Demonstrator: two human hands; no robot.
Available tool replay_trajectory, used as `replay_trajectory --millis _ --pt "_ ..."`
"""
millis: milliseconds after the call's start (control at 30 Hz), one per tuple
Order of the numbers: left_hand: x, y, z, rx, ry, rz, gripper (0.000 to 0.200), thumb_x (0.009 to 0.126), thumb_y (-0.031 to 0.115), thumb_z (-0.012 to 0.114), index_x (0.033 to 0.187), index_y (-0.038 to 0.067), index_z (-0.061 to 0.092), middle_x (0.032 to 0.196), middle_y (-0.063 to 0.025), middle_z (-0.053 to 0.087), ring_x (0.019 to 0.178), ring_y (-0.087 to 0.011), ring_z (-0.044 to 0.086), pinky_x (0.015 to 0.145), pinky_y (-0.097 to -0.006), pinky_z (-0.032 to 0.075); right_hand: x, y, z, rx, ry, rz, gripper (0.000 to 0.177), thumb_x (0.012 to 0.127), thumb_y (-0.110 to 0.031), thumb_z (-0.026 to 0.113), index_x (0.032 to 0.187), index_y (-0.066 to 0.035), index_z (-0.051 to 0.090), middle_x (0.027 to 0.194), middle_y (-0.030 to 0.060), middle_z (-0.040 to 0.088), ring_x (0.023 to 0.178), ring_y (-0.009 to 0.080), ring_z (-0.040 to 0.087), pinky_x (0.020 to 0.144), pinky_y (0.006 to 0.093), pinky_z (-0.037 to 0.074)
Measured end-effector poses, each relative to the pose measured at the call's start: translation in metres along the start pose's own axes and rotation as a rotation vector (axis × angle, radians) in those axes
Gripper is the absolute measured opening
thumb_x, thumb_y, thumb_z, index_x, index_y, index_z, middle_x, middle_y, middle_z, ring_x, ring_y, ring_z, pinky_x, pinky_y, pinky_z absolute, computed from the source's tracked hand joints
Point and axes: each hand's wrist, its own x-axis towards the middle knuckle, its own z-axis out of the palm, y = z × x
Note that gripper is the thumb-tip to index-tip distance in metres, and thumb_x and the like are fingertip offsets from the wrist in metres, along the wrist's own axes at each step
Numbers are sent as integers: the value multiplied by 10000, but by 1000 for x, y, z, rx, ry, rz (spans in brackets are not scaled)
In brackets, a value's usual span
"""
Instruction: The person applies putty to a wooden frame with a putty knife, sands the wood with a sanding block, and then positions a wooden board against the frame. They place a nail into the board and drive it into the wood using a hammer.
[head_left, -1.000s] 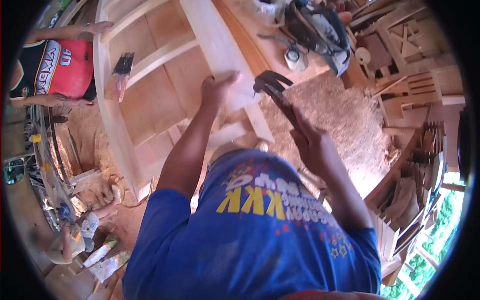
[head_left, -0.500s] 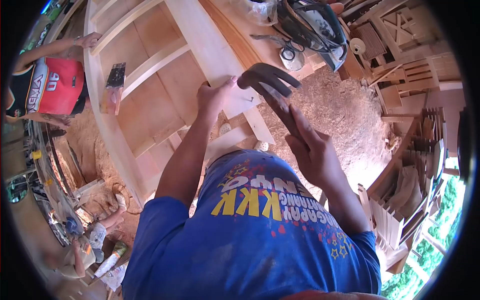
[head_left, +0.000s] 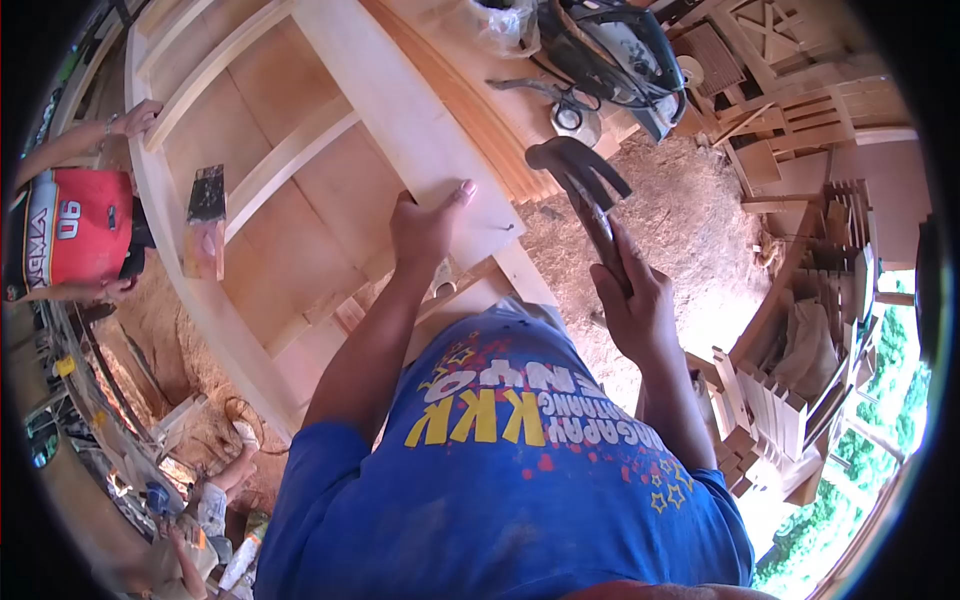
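My right hand (head_left: 636,300) is wrapped round the handle of a claw hammer (head_left: 585,180), its head raised to the right of the board's end. A wide pale board (head_left: 400,110) lies along the wooden frame, and my left hand (head_left: 425,228) grips its left edge near that end, thumb on top. A small nail (head_left: 509,228) sticks up from the board close to its corner, to the right of my left hand. The hammer is apart from the nail.
A person in a red shirt (head_left: 88,225) touches the frame's far left rail (head_left: 160,190). A dark-ended block (head_left: 205,220) lies by it. A power tool (head_left: 625,60) and scissors-like handles (head_left: 570,115) are at the top. Stacked wood (head_left: 770,400) stands right; another person (head_left: 185,550) is lower left.
The hammer has moved right, away from my left hand and the board. The whole view has shifted, with the frame now further left.
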Motion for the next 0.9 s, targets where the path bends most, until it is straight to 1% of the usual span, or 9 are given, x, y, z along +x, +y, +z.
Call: replay_trajectory --millis 167,200,300,333,467,600,700,800,900 --pt "5 -8 -6 45 -30 43 594 806 413 904 1099 -59 690 1029 -174 781 929 -229 764 837 -359 595 31 22 1 -43 52 19 477 932 -166 750 1380 -51 635 887 215 747 805 338 762 723 405 572" --pt "4 -6 -6 43 -27 43 593 810 415 899 1098 -59 692 1035 -175 782 935 -229 765 843 -358 595 42 27 1 -56 46 66 441 912 -172 758 1328 -58 664 940 206 748 856 358 754 754 428 572" --pt "-2 11 -5 50 -30 -15 502 858 328 867 1161 -36 703 1072 -139 776 962 -184 747 867 -331 582 88 48 9 -226 144 -144 412 902 -170 748 1295 -67 679 1003 185 746 915 386 736 789 468 565" --pt "-4 12 -5 52 -21 -32 506 855 328 869 1161 -39 703 1065 -140 778 957 -183 748 861 -335 585 106 54 14 -201 127 -130 420 891 -184 748 1293 -100 660 1091 170 722 967 405 704 810 515 548" --pt "-9 13 -4 78 29 -71 564 824 362 884 1159 -52 699 1050 -147 780 948 -190 754 842 -346 595 170 64 33 -355 105 -171 482 888 -212 749 1342 -171 592 1168 170 675 1009 417 679 808 551 535" --pt "-11 9 -5 241 131 -55 651 774 445 903 1147 -51 704 1043 -161 782 955 -216 762 850 -351 601 211 78 49 -292 65 -214 474 874 -151 736 1336 -160 630 1264 178 675 1092 425 676 879 535 559" --pt "-16 11 -2 287 185 -124 697 752 489 908 1147 -49 710 1051 -163 783 967 -229 766 867 -358 602 215 84 58 -275 154 -353 465 858 -118 738 1314 -120 647 1259 187 638 1134 420 637 939 525 531" --pt "-19 20 -1 312 190 -150 719 758 516 900 1158 -52 713 1065 -152 783 966 -226 765 871 -366 599 223 95 63 -299 173 -472 473 831 -111 762 1289 -73 656 1124 182 568 1120 406 570 982 515 480" --pt "0 16 -4 189 200 -175 707 788 528 877 1162 -49 714 1059 -145 779 948 -221 762 850 -362 597 229 95 64 -299 219 -579 449 823 -109 759 1253 -36 653 1105 197 563 1119 408 555 994 520 453"
